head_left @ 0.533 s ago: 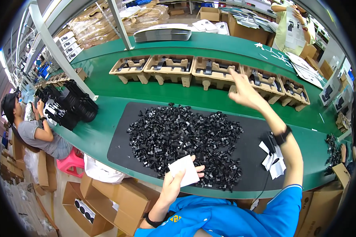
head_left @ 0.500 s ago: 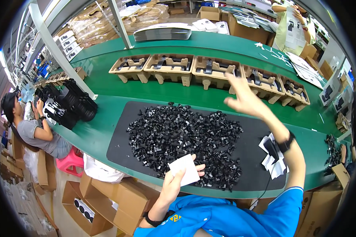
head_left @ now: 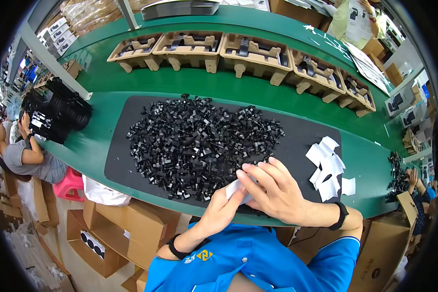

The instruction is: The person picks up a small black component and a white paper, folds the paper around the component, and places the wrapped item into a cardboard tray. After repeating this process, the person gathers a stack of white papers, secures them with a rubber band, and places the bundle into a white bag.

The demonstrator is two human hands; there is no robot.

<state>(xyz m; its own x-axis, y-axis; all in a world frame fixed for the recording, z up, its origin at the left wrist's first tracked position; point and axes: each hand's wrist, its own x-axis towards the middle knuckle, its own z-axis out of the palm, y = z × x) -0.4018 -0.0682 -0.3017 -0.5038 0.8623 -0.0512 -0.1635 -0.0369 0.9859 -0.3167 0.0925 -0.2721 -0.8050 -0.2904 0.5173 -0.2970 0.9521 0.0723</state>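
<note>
A small white sheet of paper [head_left: 233, 189] stands in front of my body, at the near edge of a heap of small black plastic parts [head_left: 194, 141]. My left hand [head_left: 221, 210] grips it between thumb and fingers. My right hand [head_left: 282, 197] has come over the same sheet from the right, its fingers bent around the far side and pressed to it. Much of the paper is hidden by both hands. The black parts lie spread over a dark grey mat [head_left: 119, 151] on the green bench.
Loose white papers [head_left: 326, 163] lie at the mat's right end. Beyond the mat stands a row of brown molded trays [head_left: 258, 53] holding black parts. Black items [head_left: 63, 109] are piled at left, near a seated person [head_left: 29, 155]. Open cardboard boxes [head_left: 131, 224] stand below the bench.
My right hand has come back from above the molded trays to the white paper in my left hand. The whole view has shifted, so the bench sits higher and further left.
</note>
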